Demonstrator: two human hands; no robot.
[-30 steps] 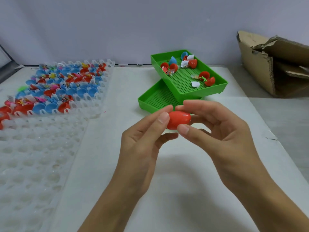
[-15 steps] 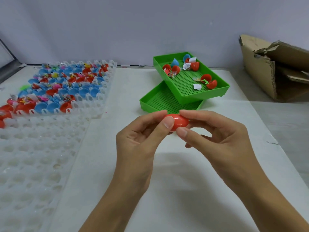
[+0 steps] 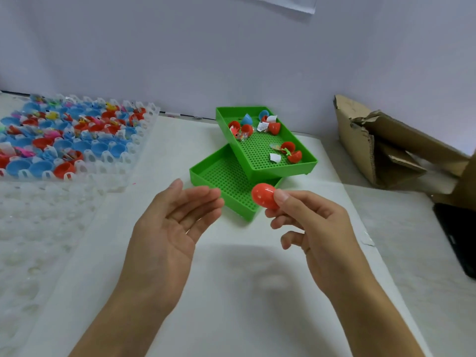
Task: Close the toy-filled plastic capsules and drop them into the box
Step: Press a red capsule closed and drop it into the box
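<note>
Capsule (image 3: 265, 198) sat closed and red, pinched in your right hand (image 3: 313, 228) over the near green tray (image 3: 206, 176) — your left hand (image 3: 177, 220) hung apart, fingers straight, holding nothing. Cardboard box (image 3: 360, 143) waited far right. Plenty left — open halves filled the far tray (image 3: 304, 164) and the clear rack (image 3: 144, 124) at left.

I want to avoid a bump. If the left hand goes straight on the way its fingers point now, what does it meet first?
Probably the lower green tray: the open left hand points up-right at its near wall. Height is unclear, so it might pass above.
</note>
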